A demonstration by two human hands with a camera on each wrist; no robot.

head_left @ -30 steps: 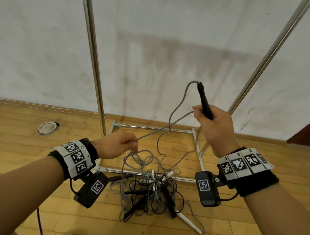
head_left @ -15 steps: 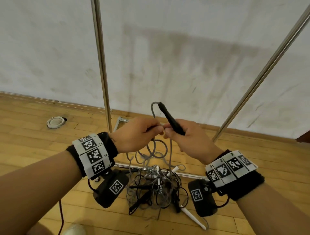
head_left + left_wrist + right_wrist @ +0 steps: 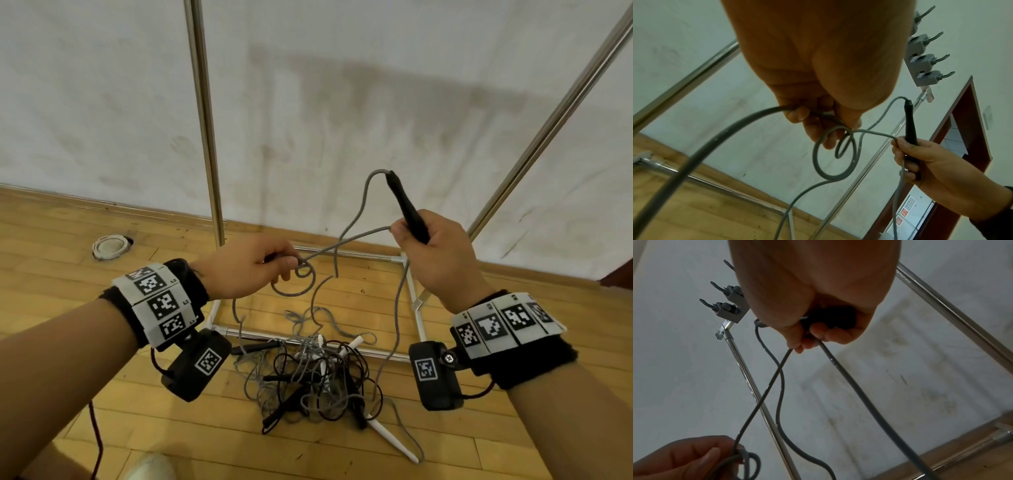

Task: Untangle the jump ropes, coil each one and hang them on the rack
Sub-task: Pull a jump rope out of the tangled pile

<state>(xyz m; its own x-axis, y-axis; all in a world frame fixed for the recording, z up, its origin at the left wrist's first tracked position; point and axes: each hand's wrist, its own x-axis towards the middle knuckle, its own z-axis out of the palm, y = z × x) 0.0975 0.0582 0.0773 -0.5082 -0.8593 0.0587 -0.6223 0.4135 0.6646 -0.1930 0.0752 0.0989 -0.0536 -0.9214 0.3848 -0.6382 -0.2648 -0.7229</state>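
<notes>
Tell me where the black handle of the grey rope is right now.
In the head view, the black handle stands tilted in the right hand, right of centre, above the tangled pile on the floor.

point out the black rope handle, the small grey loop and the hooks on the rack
black handle (image 3: 409,214), head view, mid shaft above the right hand's grip
grey loop (image 3: 835,160), left wrist view, lower curve of the loop
rack hooks (image 3: 925,63), left wrist view, a grey hook block

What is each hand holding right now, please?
Left hand: closed, pinching the grey rope at a small loop.
Right hand: closed around the black handle and a strand of that rope.
</notes>
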